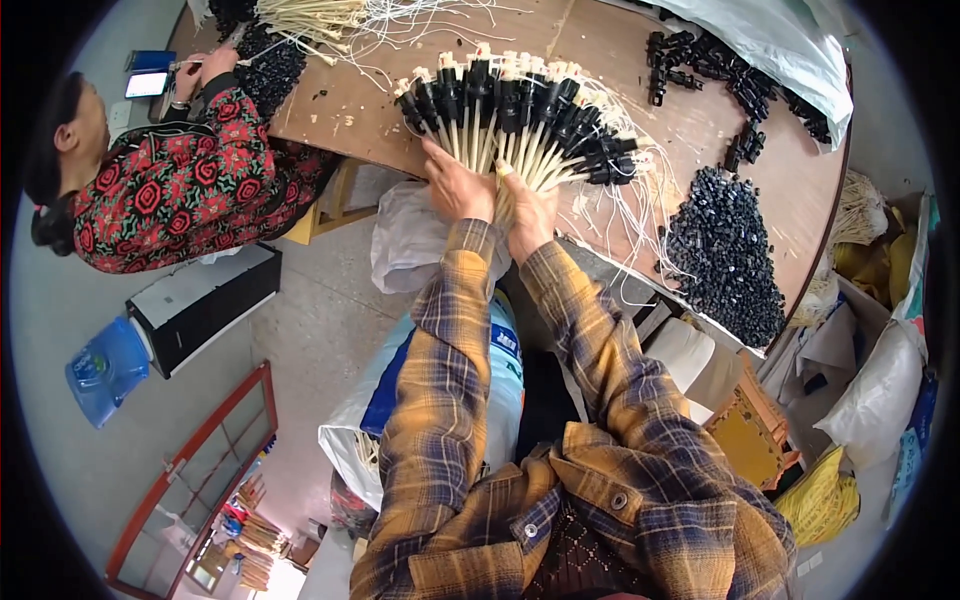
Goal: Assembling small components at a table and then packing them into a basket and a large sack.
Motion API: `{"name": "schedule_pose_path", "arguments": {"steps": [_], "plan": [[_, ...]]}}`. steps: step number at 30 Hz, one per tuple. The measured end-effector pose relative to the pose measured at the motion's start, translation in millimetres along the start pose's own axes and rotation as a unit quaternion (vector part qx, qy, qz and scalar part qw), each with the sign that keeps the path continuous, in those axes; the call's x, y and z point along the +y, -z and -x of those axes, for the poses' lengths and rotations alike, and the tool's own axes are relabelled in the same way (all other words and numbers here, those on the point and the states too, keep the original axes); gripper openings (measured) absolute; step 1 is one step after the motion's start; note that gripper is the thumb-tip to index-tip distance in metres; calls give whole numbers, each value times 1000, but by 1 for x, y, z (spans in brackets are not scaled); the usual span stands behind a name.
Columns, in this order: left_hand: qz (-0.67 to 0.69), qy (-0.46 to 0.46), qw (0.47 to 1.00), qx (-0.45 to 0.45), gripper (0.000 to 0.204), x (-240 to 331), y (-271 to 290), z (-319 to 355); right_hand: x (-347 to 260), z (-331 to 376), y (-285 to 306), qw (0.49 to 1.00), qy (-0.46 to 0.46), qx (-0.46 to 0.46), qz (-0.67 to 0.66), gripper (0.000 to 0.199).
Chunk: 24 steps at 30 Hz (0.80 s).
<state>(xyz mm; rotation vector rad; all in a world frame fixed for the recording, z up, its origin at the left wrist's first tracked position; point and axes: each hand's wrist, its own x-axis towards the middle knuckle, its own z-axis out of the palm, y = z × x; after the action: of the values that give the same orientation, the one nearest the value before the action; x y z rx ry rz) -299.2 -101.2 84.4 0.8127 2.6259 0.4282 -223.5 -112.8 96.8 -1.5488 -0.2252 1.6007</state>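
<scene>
Left hand (460, 185) and right hand (529, 208) clasp the black-topped stick bundle (510, 112) between them; it fans outward beyond both.

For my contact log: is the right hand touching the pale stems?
Touching. The head view shows the right hand against the pale stems, with no gap where they meet.

Bench (612, 48): evenly lit, quite bright, with soft shadows.
Black sockets (511, 104): in focus, but dark tone hides detail.
White sheet (780, 45): pale glare on its folds.
Phone screen (148, 84): glows nearly white.
Picture rim: black corners, straight edges bending strongly.
</scene>
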Motion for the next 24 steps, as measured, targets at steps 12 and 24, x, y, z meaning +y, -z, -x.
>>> {"name": "schedule_pose_path", "arguments": {"steps": [12,24], "plan": [[365,0,919,-146,49,-9,14,22,-25,5,25,977,-85,-183,-71,28],[644,-68,760,44,50,-25,172,156,-99,195,37,918,31,-393,48,32]]}}
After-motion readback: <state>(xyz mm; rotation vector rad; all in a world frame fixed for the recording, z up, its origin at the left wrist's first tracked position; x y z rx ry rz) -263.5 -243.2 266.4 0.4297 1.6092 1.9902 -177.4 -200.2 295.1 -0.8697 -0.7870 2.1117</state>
